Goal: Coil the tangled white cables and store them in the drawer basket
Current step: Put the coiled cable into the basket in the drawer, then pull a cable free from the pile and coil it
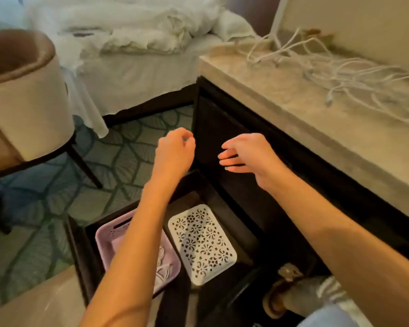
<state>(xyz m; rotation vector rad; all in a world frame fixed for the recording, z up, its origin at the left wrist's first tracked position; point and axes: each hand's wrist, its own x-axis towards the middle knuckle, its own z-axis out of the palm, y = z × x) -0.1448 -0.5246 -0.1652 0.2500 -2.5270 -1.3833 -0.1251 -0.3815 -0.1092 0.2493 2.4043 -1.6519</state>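
Note:
A tangle of white cables [335, 69] lies on the marble top [257, 90] of a dark cabinet at the upper right. Below, a dark drawer [80, 251] stands pulled out. It holds a lilac basket [104, 241] with some white cable inside, partly hidden by my left forearm, and a white patterned tray [202, 241] beside it. My left hand [175, 149] hovers above the drawer with fingers curled loosely and holds nothing. My right hand [246, 154] hovers by the cabinet front, fingers spread, empty. Both hands are well short of the cables.
A padded chair [26, 97] stands at the left on patterned carpet. An unmade bed [132, 43] with white linen fills the back. A white lamp stem [278, 17] rises from the marble top. My slippered foot [291, 293] is at the lower right.

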